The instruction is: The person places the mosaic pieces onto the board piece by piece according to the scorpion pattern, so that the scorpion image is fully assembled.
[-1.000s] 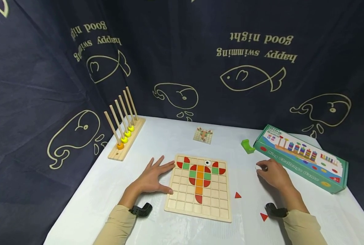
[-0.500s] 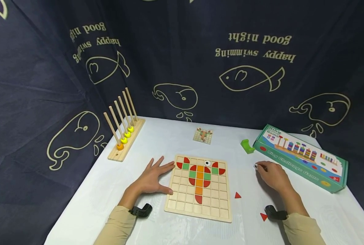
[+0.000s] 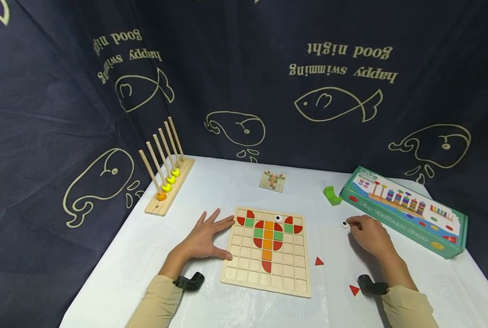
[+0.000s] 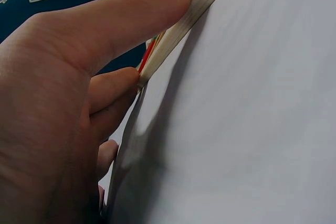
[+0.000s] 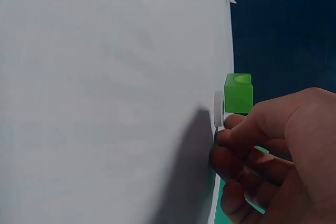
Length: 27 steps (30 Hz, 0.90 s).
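In the head view my left hand (image 3: 204, 237) lies spread at the left side of a wooden grid board (image 3: 248, 275), thumb and index finger touching its edge. The left wrist view has the thumb (image 4: 142, 14) along the board's side. Red, green and orange pieces and one white eye disc (image 3: 278, 218) form a figure on the board. Right of it, my right hand (image 3: 371, 234) pinches a second eye disc (image 3: 344, 224) at its edge, pupil side up, low over the table. The right wrist view has this disc (image 5: 219, 108) edge-on at the fingertips.
Two red triangles (image 3: 319, 261) lie right of the board. A pattern card (image 3: 273, 181) is behind it. A green curved block (image 3: 331, 196) and a green game box (image 3: 403, 212) sit at the right. A peg stand (image 3: 170, 187) with rings stands at left.
The disc at my right fingertips has turned from its plain, tilted look to showing its black pupil upward. The right hand has shifted slightly; the left hand and board have stayed put.
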Motion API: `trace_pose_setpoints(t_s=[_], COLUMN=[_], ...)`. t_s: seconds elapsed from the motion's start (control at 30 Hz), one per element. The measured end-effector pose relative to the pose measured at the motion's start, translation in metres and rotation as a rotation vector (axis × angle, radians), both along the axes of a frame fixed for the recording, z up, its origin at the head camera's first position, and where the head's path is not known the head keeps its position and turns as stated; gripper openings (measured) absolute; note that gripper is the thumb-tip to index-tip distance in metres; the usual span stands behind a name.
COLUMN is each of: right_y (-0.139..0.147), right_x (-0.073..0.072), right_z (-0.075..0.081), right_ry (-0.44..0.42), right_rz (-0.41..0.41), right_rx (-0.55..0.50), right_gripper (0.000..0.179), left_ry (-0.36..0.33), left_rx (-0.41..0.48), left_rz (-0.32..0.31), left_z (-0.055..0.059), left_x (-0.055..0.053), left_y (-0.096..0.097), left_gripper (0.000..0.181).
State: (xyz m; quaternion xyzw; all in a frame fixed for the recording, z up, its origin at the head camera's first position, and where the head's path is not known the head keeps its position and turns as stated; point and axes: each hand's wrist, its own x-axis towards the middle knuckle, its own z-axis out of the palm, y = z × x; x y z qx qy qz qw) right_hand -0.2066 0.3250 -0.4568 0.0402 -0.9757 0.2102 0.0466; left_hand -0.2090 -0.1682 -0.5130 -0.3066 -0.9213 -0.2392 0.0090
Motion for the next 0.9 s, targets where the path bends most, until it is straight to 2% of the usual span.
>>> trace_pose_setpoints(t_s=[0.3,0.47,0.63,0.9], right_y=[-0.012,-0.018,-0.009,-0.002], right_x=[0.002,0.001,-0.004,-0.014], right_z=[-0.006,-0.001,0.001,-0.001], right_ry=[-0.028,-0.036,-0.016,-0.043], right_rz=[0.033,0.048,0.032,0.016], right_rx=[-0.024,-0.060,-0.039,0.012], right_gripper=[0.022,0.022,0.028,0.034], left_ry=[-0.003,-0.011,-0.019,-0.007], left_rx=[0.000,-0.009,-0.014,-0.001], left_rz=[-0.004,-0.003,-0.003,-0.005], left_z=[0.000,0.001,0.001,0.003], left_x=[0.001,0.000,0.000,0.001], left_y=[0.000,0.000,0.001,0.000], left_gripper=[0.107,0.107,0.107,0.107])
